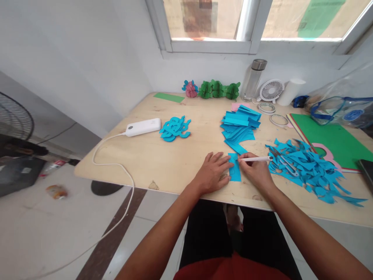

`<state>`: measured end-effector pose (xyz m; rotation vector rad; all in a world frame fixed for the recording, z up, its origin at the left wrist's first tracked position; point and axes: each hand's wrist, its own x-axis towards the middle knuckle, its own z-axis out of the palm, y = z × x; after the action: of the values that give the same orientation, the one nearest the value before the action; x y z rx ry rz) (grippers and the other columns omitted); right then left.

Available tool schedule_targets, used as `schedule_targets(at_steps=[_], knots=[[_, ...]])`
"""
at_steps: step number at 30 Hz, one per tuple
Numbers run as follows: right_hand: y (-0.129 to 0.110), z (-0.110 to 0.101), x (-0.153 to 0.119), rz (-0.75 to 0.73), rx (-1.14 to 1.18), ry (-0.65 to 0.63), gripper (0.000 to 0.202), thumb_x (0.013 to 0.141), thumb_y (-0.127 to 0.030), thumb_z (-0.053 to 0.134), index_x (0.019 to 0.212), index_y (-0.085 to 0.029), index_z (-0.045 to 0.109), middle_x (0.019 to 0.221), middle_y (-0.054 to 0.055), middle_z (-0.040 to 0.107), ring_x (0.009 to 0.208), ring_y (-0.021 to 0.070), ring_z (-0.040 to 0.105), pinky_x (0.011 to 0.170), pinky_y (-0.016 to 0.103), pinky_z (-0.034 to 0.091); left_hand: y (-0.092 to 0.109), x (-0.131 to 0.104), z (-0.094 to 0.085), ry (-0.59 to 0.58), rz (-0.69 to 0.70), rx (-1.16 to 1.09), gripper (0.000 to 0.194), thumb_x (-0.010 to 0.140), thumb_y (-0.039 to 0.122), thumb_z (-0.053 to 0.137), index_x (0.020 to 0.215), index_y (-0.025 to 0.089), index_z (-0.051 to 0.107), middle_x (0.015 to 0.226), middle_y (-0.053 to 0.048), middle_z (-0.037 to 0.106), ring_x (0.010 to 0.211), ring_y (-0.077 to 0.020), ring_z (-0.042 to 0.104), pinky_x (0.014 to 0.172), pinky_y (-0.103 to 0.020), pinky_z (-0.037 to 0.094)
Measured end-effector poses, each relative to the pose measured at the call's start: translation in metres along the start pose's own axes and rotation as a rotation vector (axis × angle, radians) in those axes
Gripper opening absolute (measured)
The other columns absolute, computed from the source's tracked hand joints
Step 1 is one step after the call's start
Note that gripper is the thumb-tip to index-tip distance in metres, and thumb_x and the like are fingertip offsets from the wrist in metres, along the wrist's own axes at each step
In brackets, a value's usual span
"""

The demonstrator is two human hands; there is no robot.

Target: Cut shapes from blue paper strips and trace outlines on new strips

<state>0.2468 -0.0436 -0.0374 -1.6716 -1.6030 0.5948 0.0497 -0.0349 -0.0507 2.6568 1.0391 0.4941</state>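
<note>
A pale wooden table [180,155] is standing under a window in a white-walled room, with tiled floor showing below its near edge. A white power bank [143,126] is lying toward the left, its cable trailing off the table edge, and a small heap of cut blue shapes [175,128] is sitting just beside it. Along the back wall, green and pink paper ornaments [215,89] are lining up next to a clear bottle [253,79], a little white fan [271,90] and a white roll. A stack of blue paper strips [239,126] is lying just beyond the hands, and a large pile of blue scraps [309,167] with scissors [284,162] on top is crowding the right side, near green sheets [332,142]. Nothing is coming between the hands and their work.

The left hand [212,173] is lying flat with fingers spread, pressing down the left edge of a blue paper strip [234,171]. The right hand [256,171] is pinching a white pen [256,158] between thumb and fingers, its tip touching the strip's upper right part. The strip is lying between the two hands, close to the table's near edge; it is a small upright rectangle with faint drawn lines on it.
</note>
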Motion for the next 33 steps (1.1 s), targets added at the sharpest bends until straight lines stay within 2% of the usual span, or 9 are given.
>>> schedule_targets(at_steps=[17, 26, 33], knots=[[0.0019, -0.0010, -0.0025, -0.011, -0.002, 0.001, 0.020, 0.076, -0.037, 0.055, 0.077, -0.020, 0.066, 0.066, 0.003, 0.068, 0.058, 0.0176, 0.058, 0.058, 0.029, 0.043, 0.0020, 0.0008, -0.0030, -0.028, -0.013, -0.009, 0.041, 0.089, 0.037, 0.053, 0.128, 0.028, 0.059, 0.147, -0.004, 0.048, 0.139, -0.0298, 0.034, 0.114, -0.053, 0.022], [0.0010, -0.0017, -0.0061, -0.005, 0.007, -0.015, 0.022, 0.077, -0.038, 0.055, 0.079, -0.019, 0.066, 0.067, 0.003, 0.068, 0.057, 0.0172, 0.057, 0.055, 0.028, 0.042, 0.0021, 0.0004, -0.0034, -0.023, -0.006, -0.009, 0.042, 0.090, 0.038, 0.051, 0.129, 0.026, 0.058, 0.147, -0.004, 0.047, 0.139, -0.0307, 0.034, 0.113, -0.054, 0.023], [-0.0016, -0.0036, -0.0089, -0.022, -0.004, -0.010, 0.023, 0.078, -0.039, 0.055, 0.079, -0.019, 0.066, 0.066, 0.003, 0.068, 0.057, 0.0174, 0.058, 0.057, 0.029, 0.042, 0.0021, 0.0005, -0.0031, -0.017, -0.018, -0.017, 0.041, 0.089, 0.038, 0.053, 0.129, 0.030, 0.058, 0.146, -0.003, 0.048, 0.139, -0.0292, 0.034, 0.114, -0.052, 0.022]])
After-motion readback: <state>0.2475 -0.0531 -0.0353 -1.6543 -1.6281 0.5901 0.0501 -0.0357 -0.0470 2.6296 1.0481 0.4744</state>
